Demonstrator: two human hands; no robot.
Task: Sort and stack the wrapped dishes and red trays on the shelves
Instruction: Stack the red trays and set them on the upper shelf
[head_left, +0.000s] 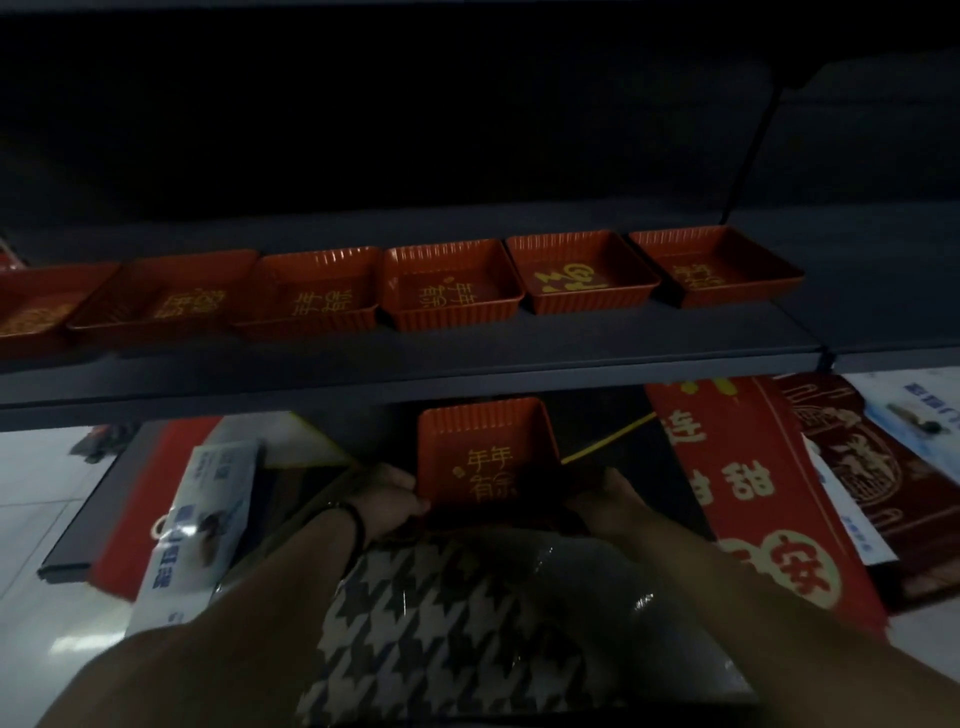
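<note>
A red tray with gold characters (485, 457) sits below the dark shelf (415, 358), held at its near end by both hands. My left hand (390, 501) grips its near-left corner; a dark band circles that wrist. My right hand (610, 499) grips its near-right corner. On the shelf stands a row of several red trays (449, 283), side by side, all with gold characters inside. A plastic-wrapped houndstooth-patterned item (441, 618) lies under my forearms.
Red boxes with gold print (748, 499) and a dark red one (862, 467) lie at the lower right. A white and blue package (202, 519) lies at the lower left over a red item. Pale floor tiles show at far left. The upper shelf area is dark.
</note>
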